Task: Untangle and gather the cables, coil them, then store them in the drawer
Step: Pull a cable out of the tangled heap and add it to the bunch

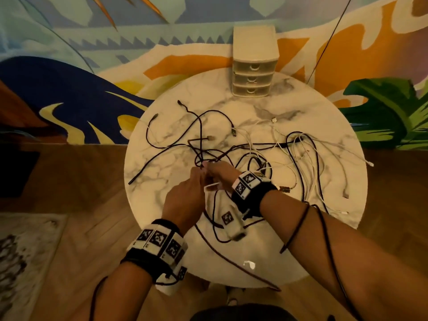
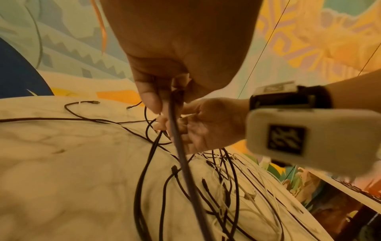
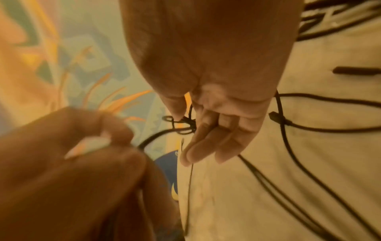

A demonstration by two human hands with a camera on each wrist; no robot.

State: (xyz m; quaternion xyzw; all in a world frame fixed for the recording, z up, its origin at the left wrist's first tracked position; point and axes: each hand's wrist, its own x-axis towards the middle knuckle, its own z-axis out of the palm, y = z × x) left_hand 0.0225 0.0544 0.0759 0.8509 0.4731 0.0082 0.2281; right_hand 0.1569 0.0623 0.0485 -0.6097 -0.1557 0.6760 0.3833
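A tangle of black cables (image 1: 201,133) and white cables (image 1: 308,179) sprawls over the round marble table (image 1: 162,181). Both hands meet above the table's middle. My left hand (image 1: 197,176) pinches a thick black cable (image 2: 181,154) between thumb and fingers (image 2: 150,101); the cable hangs down towards the table. My right hand (image 1: 208,165) pinches a small black knot (image 3: 186,124) between thumb and forefinger, its other fingers (image 3: 224,146) loosely extended. The left hand (image 3: 82,146) shows blurred at the lower left of the right wrist view. A cream three-drawer unit (image 1: 253,72) stands at the table's far edge, its drawers closed.
One black cable (image 1: 243,267) trails over the table's near edge. Loose plug ends (image 1: 179,102) lie at the far left of the tangle. A wooden floor (image 1: 81,181) surrounds the table, with a pale rug (image 1: 27,251) at left and a colourful mural behind.
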